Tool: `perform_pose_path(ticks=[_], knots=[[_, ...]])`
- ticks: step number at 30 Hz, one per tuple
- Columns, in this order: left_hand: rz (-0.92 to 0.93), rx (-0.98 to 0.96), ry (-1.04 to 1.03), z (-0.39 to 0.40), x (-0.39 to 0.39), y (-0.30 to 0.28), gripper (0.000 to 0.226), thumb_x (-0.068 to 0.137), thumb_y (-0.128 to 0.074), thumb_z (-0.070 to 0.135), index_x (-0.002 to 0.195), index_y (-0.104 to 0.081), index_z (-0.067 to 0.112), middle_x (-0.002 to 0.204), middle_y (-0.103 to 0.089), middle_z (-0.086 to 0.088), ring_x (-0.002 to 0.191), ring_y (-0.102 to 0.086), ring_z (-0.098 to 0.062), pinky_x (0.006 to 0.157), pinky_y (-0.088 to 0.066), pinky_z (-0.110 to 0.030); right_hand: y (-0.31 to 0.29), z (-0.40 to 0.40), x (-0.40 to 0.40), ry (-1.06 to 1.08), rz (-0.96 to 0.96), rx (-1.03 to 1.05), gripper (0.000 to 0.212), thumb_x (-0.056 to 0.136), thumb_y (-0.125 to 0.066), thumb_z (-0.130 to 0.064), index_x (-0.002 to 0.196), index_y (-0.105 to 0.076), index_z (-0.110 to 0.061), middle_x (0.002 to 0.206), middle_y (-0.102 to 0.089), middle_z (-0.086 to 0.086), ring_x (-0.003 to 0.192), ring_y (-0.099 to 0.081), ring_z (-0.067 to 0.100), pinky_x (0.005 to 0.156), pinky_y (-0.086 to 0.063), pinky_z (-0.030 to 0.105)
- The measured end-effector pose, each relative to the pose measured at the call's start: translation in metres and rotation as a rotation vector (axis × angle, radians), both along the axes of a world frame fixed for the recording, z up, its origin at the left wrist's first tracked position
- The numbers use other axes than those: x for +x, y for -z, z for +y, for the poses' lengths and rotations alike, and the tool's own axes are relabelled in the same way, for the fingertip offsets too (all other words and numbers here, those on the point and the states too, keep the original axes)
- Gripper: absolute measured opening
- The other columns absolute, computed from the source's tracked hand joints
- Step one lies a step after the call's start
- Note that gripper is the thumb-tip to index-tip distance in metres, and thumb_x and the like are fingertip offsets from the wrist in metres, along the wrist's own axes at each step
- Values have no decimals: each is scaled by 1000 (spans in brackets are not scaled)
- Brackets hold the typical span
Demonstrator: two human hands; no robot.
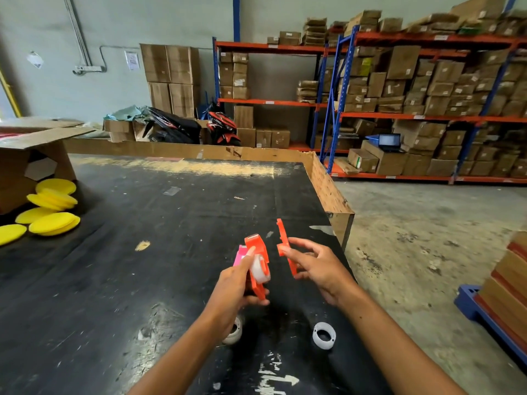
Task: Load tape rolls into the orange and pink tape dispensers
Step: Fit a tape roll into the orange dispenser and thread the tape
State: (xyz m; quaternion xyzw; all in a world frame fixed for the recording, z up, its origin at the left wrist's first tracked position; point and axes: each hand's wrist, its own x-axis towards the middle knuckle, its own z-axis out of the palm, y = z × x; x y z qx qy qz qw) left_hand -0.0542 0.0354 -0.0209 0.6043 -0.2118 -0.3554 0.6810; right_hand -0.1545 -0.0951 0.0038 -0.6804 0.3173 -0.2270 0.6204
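My left hand (232, 283) grips the orange dispenser body (258, 248), held above the black table (142, 252) with its side open. A clear tape roll (260, 269) sits inside it. The pink dispenser (239, 255) shows just behind the orange one, mostly hidden. My right hand (316, 265) holds the loose orange side cover (284, 245) upright, a short gap to the right of the body. On the table below lie two more rolls: one (235, 332) partly hidden under my left wrist, and a white one (324, 335) between my forearms.
Yellow round sponges (52, 208) spill from an open cardboard box (25, 155) at the table's left. The table's right edge (333, 201) drops to a concrete floor. Shelves of boxes (413, 95) stand behind; a blue pallet with stacked cartons (502, 295) is at the right.
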Motion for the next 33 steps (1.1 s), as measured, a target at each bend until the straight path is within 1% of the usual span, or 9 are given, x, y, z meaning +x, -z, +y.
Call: perform_pose_path(ticks=[4,9,12,16,22,27,29,31,33], knots=[[-32,-17,-2,-6,-1,1,51,93,-46,48,91,-73,4,74,-66,-14,67,-61,-23,52,-55,-30,-12,24,-8,-111,-26,-50,40,80,-74,-30,118,-65,-21,85,-70,7,76,-62,10,65,-49,21],[-55,-64,-23,-8,-2,0,50,95,-43,47,92,-74,7,78,-63,-19,72,-57,-28,51,-54,-29,-13,31,-11,-89,-69,-70,41,78,-75,-32,117,-65,-24,102,-72,20,77,-64,10,61,-51,18],[-127,-83,-28,-7,-3,0,58,96,-38,50,91,-73,5,74,-62,-21,67,-57,-27,49,-52,-27,-10,35,-11,-84,-102,-70,43,78,-76,-29,119,-65,-22,92,-71,21,72,-61,11,56,-49,14],[-217,-103,-106,-8,-9,3,69,95,-23,55,89,-69,4,63,-60,-12,53,-54,-16,45,-47,-23,-8,44,-8,-64,-128,-21,41,79,-76,-26,118,-64,-20,81,-67,7,57,-60,0,52,-48,12],[-294,-118,-136,-8,-12,6,83,81,-23,70,89,-63,-3,64,-56,-16,58,-49,-23,46,-40,-28,-11,51,-9,-76,-175,-2,39,79,-76,-21,116,-64,-21,72,-67,3,54,-62,-2,52,-47,9],[-324,-145,-116,-7,-14,-2,80,88,-22,63,94,-65,-4,64,-56,-15,55,-46,-21,44,-38,-25,-11,56,-11,-86,-294,-20,28,82,-71,-18,104,-65,-34,62,-67,-9,56,-61,-3,57,-48,9],[-332,-148,-108,-9,-13,-4,77,92,-20,59,93,-67,-2,60,-53,-14,51,-45,-17,43,-37,-23,-12,59,-11,-58,-342,-27,25,86,-67,-18,106,-66,-32,72,-70,-13,63,-65,-7,60,-48,7],[-322,-147,-98,-10,-13,-5,82,87,-20,64,89,-65,-4,58,-50,-12,50,-43,-15,43,-36,-23,-13,61,-10,-30,-373,-16,31,89,-63,-17,119,-62,-21,90,-71,-11,73,-66,-13,63,-48,4],[-326,-135,-72,-13,-13,-5,84,85,-20,71,95,-68,3,66,-56,-13,59,-50,-18,50,-43,-29,-12,65,-8,6,-385,-10,35,89,-63,-18,123,-60,-18,94,-72,-7,75,-67,-11,64,-49,5]])
